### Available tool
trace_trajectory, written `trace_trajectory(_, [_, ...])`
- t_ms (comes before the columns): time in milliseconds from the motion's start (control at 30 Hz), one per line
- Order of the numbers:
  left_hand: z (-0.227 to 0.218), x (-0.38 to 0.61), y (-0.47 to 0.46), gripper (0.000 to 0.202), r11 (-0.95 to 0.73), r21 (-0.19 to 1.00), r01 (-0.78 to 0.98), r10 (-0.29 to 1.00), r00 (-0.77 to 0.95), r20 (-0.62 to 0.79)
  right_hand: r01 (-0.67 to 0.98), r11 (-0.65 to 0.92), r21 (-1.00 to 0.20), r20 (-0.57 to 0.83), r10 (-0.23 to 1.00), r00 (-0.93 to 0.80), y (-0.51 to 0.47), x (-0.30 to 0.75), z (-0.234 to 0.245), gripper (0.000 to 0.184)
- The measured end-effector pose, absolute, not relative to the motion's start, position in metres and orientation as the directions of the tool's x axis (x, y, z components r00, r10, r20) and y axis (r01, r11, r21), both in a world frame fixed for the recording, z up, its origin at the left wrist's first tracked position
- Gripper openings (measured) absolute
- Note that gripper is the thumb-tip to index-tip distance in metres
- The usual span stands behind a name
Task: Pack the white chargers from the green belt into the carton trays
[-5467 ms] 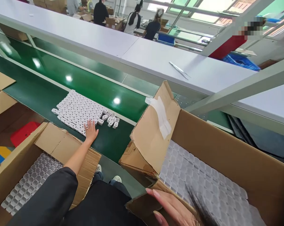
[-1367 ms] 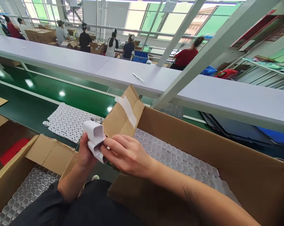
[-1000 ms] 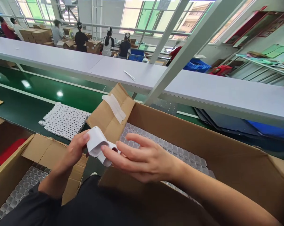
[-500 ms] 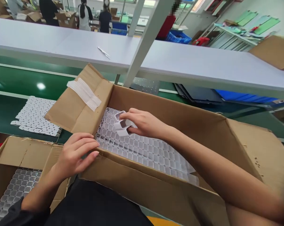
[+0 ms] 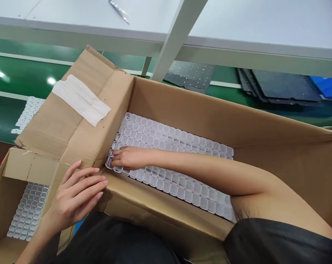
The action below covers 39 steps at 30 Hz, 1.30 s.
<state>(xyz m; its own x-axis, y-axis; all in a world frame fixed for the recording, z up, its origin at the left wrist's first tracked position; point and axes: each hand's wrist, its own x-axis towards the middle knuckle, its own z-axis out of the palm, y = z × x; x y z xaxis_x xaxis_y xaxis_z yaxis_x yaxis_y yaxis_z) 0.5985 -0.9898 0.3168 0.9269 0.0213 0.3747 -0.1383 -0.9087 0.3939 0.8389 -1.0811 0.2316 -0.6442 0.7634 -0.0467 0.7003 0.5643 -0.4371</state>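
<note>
The large cardboard box (image 5: 166,201) lies open before me, its floor covered with rows of small, rounded-square, translucent white plastic cases (image 5: 179,179). Deep in its near left corner, my right hand (image 5: 131,158) has its fingers closed on a few hollow white cases (image 5: 109,162) at the end of a row. Part of that grip is hidden under the fingers. My left hand (image 5: 75,194) rests at the box's outer left corner, fingers stretched out and holding nothing.
A taped flap (image 5: 55,117) folds out on the left. Below it, a second cardboard box (image 5: 6,209) holds more cases. White parts (image 5: 30,112) lie on the green surface (image 5: 6,80). Dark sheets (image 5: 287,84) lie beyond the box, under a white shelf (image 5: 72,14) with a slanting post (image 5: 177,40).
My right hand has moved left and down to the near corner, taking the white cases from above the rows to a row's end. My left hand has shifted left and lower. The view tilted down.
</note>
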Motion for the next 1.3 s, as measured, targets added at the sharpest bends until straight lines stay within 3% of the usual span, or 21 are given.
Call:
trace_trajectory(167, [0.316,0.598,-0.993,0.030,-0.911,0.401,-0.098,0.058,0.932,0.358,0.722,0.538,-0.436,-0.095,0.770,-0.631,-1.074,0.834,0.200,0.033])
trace_trajectory(367, [0.316,0.599,-0.993,0.029,-0.908,0.406,-0.108,0.056,0.927,0.372,0.661,0.616,-0.429,0.039,0.744,-0.667,-1.071,0.832,0.193,0.031])
trace_trajectory(533, [0.313,0.600,-0.991,0.028,-0.906,0.409,-0.110,0.060,0.922,0.382,0.631,0.641,-0.436,-0.004,0.700,-0.714,-1.064,0.824,0.184,0.034])
trace_trajectory(767, [0.306,0.596,-0.991,0.030,-0.911,0.395,-0.119,0.051,0.917,0.395,0.625,0.573,-0.530,-0.020,0.728,-0.685,-1.068,0.833,0.204,0.046])
trace_trajectory(867, [0.307,0.597,-0.994,0.029,-0.902,0.421,-0.099,0.076,0.923,0.378,0.609,0.443,-0.658,0.053,0.834,-0.549,-1.076,0.850,0.231,0.028])
trace_trajectory(933, [0.306,0.598,-0.995,0.027,-0.896,0.434,-0.092,0.092,0.919,0.384,0.609,0.331,-0.721,0.158,0.934,-0.320,-1.078,0.862,0.253,0.007])
trace_trajectory(967, [0.306,0.599,-0.995,0.027,-0.894,0.438,-0.095,0.097,0.913,0.396,0.618,0.290,-0.731,0.233,0.957,-0.174,-1.077,0.867,0.264,0.010])
trace_trajectory(1033, [0.305,0.600,-0.995,0.025,-0.891,0.440,-0.112,0.098,0.899,0.427,0.674,0.267,-0.689,0.416,0.907,0.066,-1.069,0.870,0.285,0.018])
trace_trajectory(1133, [0.304,0.601,-0.993,0.024,-0.892,0.428,-0.146,0.073,0.888,0.454,0.822,0.271,-0.500,0.616,0.779,0.118,-1.043,0.864,0.303,0.040])
trace_trajectory(1233, [0.304,0.600,-0.991,0.023,-0.895,0.419,-0.154,0.059,0.890,0.453,0.899,0.232,-0.371,0.619,0.784,0.054,-1.022,0.857,0.304,0.028])
trace_trajectory(1300, [0.304,0.599,-0.991,0.021,-0.892,0.424,-0.155,0.064,0.886,0.459,0.898,0.209,-0.387,0.585,0.808,0.064,-1.022,0.857,0.303,0.027])
